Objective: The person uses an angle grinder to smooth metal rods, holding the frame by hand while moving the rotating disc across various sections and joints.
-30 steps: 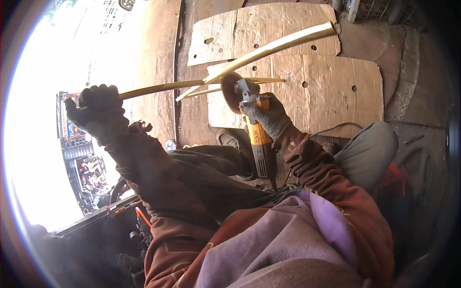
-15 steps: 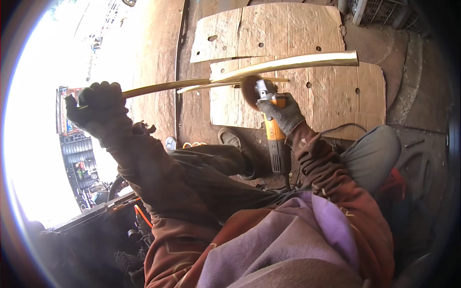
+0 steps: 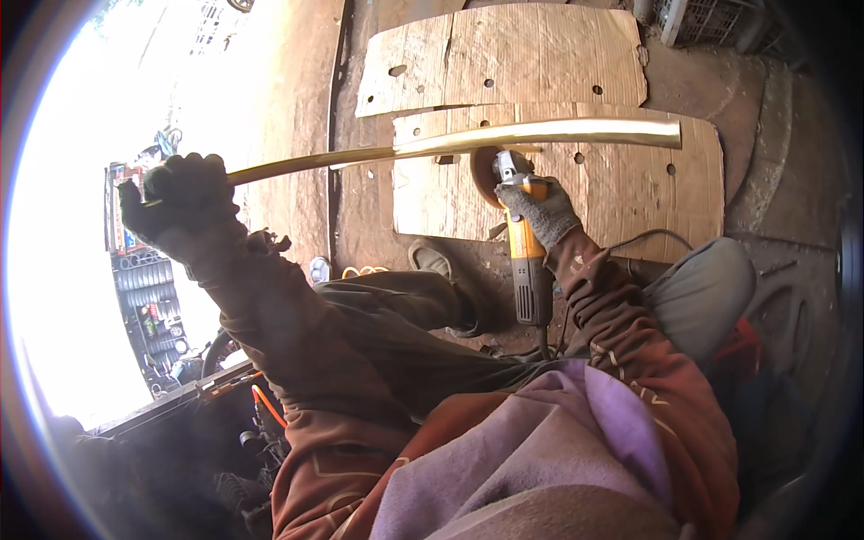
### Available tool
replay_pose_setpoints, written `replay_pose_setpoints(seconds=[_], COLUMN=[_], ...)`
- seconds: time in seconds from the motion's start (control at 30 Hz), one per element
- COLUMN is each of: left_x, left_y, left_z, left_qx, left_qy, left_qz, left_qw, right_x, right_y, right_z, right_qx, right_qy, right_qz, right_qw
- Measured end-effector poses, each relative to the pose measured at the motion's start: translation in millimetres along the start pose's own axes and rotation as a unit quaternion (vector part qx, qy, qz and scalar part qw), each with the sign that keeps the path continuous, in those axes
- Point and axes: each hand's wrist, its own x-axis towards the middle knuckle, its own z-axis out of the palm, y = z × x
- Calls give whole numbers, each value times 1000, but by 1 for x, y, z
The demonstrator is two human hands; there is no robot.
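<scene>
My left hand (image 3: 193, 202), in a dark glove, is closed round the left end of a long, curved, gold-coloured metal bar (image 3: 540, 135). The bar stretches to the right above the cardboard and widens toward its far right end. My right hand (image 3: 544, 211), in a grey knit glove, grips a yellow and black angle grinder (image 3: 525, 261) near its head. The grinder's round disc (image 3: 486, 176) stands at the near edge of the bar, around its middle; whether they touch I cannot tell. A thin strip (image 3: 522, 148) shows partly from behind the bar.
Two cardboard sheets (image 3: 504, 54) with holes lie on the brown ground. A shoe (image 3: 432, 258) and my bent knees are close below the grinder. A cord (image 3: 652, 234) runs by the right knee. Crates (image 3: 706, 20) stand at the far right, and dark machinery with an orange hose (image 3: 268, 405) at the lower left.
The bar's right end has swung nearer and slightly right, now covering most of the thin strip. The grinder has shifted a little to the right with my right hand. My left hand has barely moved.
</scene>
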Motion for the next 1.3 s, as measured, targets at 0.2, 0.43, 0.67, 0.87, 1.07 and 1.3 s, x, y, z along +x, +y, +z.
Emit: replay_pose_setpoints(seconds=[0.2, 0.43, 0.67, 0.87, 1.07, 1.3], left_x=[0, 6, -3, -5, -6, -25], left_y=[14, 18, 7, 4, 12, 14], left_z=[-13, -23, -7, -61, -75, -34], left_qx=[2, -27, -56, -65, -53, 31], left_qy=[-97, -182, -109, -223, -202, 79], left_qz=[-21, -44, -25, -59, -78, -20], left_qw=[995, 982, 992, 971, 975, 996], right_x=[-17, -14, 12, -22, -38, -20], right_y=[-16, -13, 2, 9, 21, 19], right_z=[30, 16, -8, 13, 25, 19], right_qx=[-30, -40, 202, -64, -56, -17], right_qy=[-94, -88, -261, -56, -75, -37], right_qz=[-52, -50, 106, -25, -67, -78], right_qw=[994, 994, 938, 996, 993, 996])
